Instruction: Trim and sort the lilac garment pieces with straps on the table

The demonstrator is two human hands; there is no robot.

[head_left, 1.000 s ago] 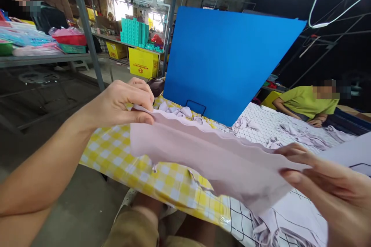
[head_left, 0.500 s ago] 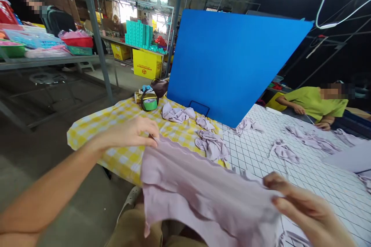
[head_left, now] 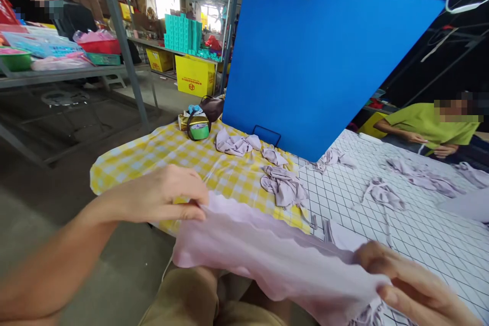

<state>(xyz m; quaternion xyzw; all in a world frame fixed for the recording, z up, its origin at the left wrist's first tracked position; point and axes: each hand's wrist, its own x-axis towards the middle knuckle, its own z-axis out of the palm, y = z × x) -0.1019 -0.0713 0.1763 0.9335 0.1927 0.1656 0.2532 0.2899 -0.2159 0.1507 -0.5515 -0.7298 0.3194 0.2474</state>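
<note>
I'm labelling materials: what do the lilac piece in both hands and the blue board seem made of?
Lilac piece: probably thin, matt fabric, since it sags in soft folds below a wavy edge.
Blue board: smooth, low-sheen, perhaps plastic or painted sheet, by its even colour and straight edges.

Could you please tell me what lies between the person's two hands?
In the head view, a lilac cloth spans from left hand to right hand.
</note>
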